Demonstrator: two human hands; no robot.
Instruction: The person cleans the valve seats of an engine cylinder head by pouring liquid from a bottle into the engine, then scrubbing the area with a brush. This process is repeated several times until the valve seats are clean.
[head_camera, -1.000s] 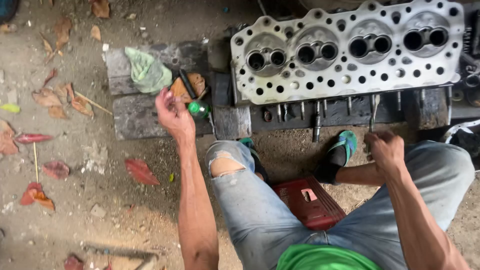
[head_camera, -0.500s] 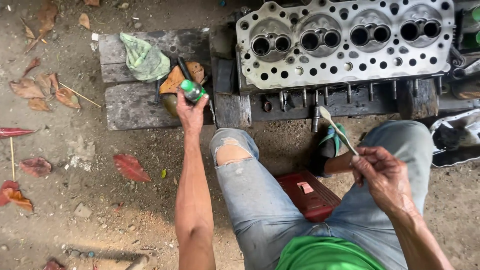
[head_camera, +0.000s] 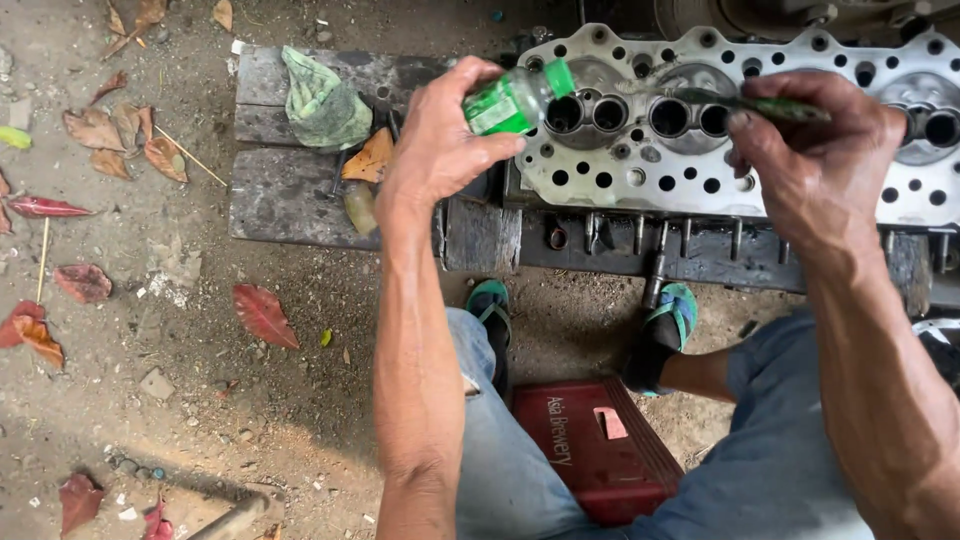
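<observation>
Left hand: the left hand (head_camera: 440, 150) is clenched around a small green bottle (head_camera: 510, 102), tipped on its side with the capped end pointing toward 3 o'clock, over the edge of the cylinder head, likely so its contents can reach the valve ports.
Right hand: the right hand (head_camera: 810, 150) pinches a thin green-handled tool (head_camera: 760, 103) between thumb and fingertips, held nearly level with its tip toward 9 o'clock, close to the bottle's mouth.
Cylinder head: the cylinder head (head_camera: 620, 185), a pale grey cast-metal slab pierced with round ports and bolt holes, lies flat at 1 o'clock from the person, face up, giving open access to its bores.
Support: dark weathered wooden planks (head_camera: 290, 195) carry the head off the dirt; their grain is rough and stained.
Rag: a crumpled pale green rag (head_camera: 320, 100) lies on the planks at 10 o'clock of the left hand, within reach.
Seat: a red plastic crate (head_camera: 590, 450) sits between the person's legs at 6 o'clock.
Ground: the dirt ground (head_camera: 150, 350) is gritty earth scattered with dry reddish leaves (head_camera: 262, 315).
Feet: teal sandals (head_camera: 665, 320) rest just below the head's edge.
</observation>
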